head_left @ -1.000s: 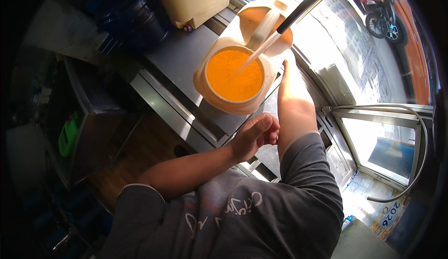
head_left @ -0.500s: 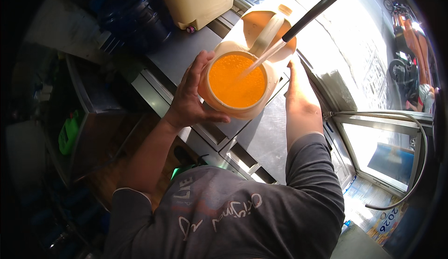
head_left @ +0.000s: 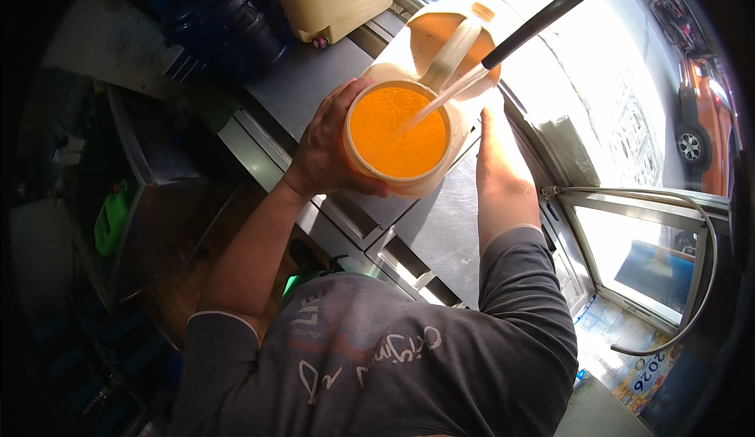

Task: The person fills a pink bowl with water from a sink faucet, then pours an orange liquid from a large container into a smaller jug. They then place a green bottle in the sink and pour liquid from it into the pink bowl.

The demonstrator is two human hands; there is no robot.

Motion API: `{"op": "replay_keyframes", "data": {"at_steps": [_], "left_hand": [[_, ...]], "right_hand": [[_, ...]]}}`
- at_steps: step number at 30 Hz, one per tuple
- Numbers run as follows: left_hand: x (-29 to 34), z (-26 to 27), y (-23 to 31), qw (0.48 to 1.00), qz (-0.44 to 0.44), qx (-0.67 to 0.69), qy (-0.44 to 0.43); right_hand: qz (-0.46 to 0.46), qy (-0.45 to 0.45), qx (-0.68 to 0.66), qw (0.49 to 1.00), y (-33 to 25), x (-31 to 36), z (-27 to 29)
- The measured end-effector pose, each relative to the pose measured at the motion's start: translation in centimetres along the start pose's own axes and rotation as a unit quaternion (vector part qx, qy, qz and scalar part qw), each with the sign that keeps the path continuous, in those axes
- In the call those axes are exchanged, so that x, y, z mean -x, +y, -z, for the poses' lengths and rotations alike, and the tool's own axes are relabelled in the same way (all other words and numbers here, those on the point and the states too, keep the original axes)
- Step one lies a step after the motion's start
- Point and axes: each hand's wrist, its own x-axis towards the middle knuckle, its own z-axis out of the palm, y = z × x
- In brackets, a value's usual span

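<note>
Across the chest of a dark grey shirt runs pale script lettering; dark blue numerals mark a printed sheet at lower right. Pale and translucent, the plastic jug has a wide round mouth and a looped handle; frothy orange liquid inside receives a clear stream from a dark pipe. Left hand grasps the jug's left wall; right hand is mostly hidden at its right side, grip undeterminable. Jug located over a metal table, contact unseen. Sunlit street adjoins; orange vehicle outside.
</note>
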Motion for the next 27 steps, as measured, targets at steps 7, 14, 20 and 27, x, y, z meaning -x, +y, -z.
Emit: {"op": "replay_keyframes", "data": {"at_steps": [7, 14, 20, 27], "left_hand": [[0.31, -0.20, -0.36, 1.000, 0.025, 0.008, 0.003], [0.22, -0.23, -0.39, 1.000, 0.015, -0.008, 0.008], [0.30, -0.18, -0.37, 1.000, 0.021, -0.016, 0.009], [0.29, -0.18, -0.36, 1.000, 0.021, -0.008, 0.006]], "right_hand": [[0.007, -0.001, 0.006, 1.000, 0.15, 0.60, -0.04], [0.017, 0.001, 0.009, 1.000, -0.06, 0.26, -0.05], [0.019, 0.003, 0.014, 1.000, -0.07, 0.00, -0.06], [0.022, 0.006, 0.008, 1.000, -0.17, -0.18, -0.15]]}}
